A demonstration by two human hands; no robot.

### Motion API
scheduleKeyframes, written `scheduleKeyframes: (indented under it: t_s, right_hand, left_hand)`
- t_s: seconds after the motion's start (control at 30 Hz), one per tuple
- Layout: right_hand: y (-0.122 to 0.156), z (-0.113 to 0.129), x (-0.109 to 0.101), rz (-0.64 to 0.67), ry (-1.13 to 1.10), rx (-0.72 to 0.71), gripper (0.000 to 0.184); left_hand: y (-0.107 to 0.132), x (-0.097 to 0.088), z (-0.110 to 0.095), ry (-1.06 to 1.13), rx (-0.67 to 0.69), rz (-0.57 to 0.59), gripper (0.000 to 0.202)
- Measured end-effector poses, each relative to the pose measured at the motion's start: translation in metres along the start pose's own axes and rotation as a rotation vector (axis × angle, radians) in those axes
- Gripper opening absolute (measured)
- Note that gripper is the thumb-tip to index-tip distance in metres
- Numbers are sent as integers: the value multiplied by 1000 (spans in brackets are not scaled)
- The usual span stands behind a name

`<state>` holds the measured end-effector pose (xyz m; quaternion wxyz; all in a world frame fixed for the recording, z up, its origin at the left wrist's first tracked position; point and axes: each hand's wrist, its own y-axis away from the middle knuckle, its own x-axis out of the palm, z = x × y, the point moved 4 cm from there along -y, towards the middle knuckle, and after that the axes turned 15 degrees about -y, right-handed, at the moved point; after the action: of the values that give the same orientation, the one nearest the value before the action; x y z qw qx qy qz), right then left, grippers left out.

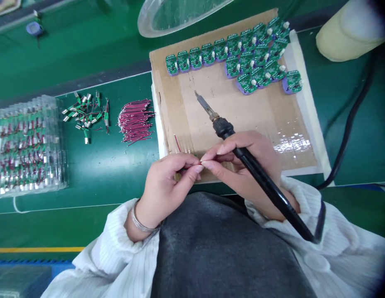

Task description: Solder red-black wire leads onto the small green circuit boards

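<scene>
My left hand [172, 178] is closed in a pinch on a thin red wire [177, 142], whose end sticks out past the fingers. Thumb and forefinger of my right hand [246, 165] pinch at the same spot, touching the left fingertips, so most of the wire there is hidden. A black soldering iron [260, 174] rests in the right hand, its metal tip pointing up and away over the cardboard [211, 107]. Several green circuit boards [207, 54] on purple bases stand in rows on the cardboard's far side.
On the green table [95, 169] to the left lie a bundle of red wires [136, 122] and small metal parts with leads [86, 109]. Stacked clear trays [27, 145] stand farther left. A black cable [350, 128] and a pale cylinder [347, 35] are at right.
</scene>
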<state>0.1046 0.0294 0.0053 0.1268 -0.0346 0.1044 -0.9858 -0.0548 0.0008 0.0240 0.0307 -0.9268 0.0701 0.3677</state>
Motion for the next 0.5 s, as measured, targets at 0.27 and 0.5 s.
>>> scheduleKeyframes:
  t_s: [0.27, 0.5]
  right_hand:
    - [3, -1, -23, 39, 193, -42, 11]
    - [3, 10, -41, 162, 330, -195, 23]
  left_hand:
    - [-7, 9, 14, -206, 6, 138, 11]
    - [-10, 16, 18, -471, -10, 193, 13]
